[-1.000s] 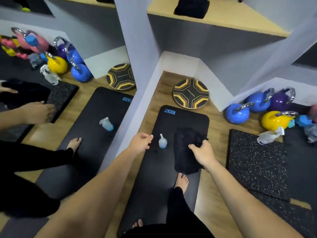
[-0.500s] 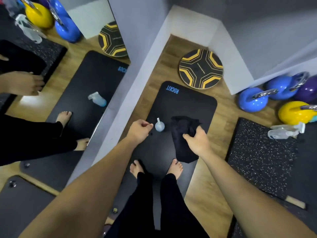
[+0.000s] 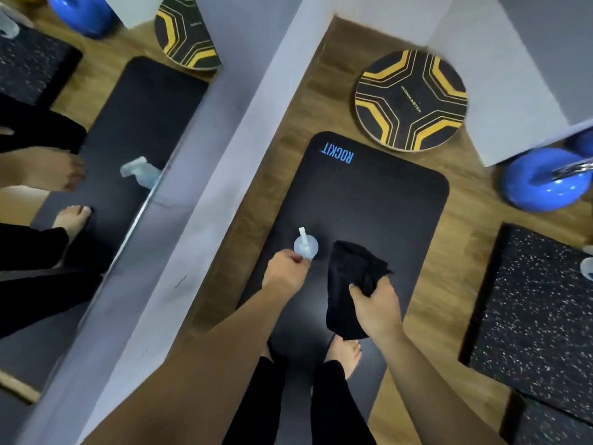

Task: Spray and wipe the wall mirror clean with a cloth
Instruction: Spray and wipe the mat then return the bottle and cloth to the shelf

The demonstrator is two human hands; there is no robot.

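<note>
the left hand (image 3: 286, 270) reaches down with fingers curled, its fingertips touching the top of the pale blue spray bottle (image 3: 305, 245); whether it has a real grip on it i cannot tell. the bottle stands upright on the black mat (image 3: 378, 200), just beyond that hand. the right hand (image 3: 377, 305) clutches the black cloth (image 3: 349, 284), fingers wrapped into its folds, the cloth hanging between the two hands. left of the left hand, past a grey wall edge (image 3: 231, 175), runs the wall mirror (image 3: 96, 162), reflecting the bottle and a hand. beyond the hands lies a round yellow-and-black board (image 3: 410, 101); right of the right hand sit a blue kettlebell (image 3: 542, 187) and a speckled mat (image 3: 539, 309). bare feet (image 3: 345, 354) stand below the hands.
</note>
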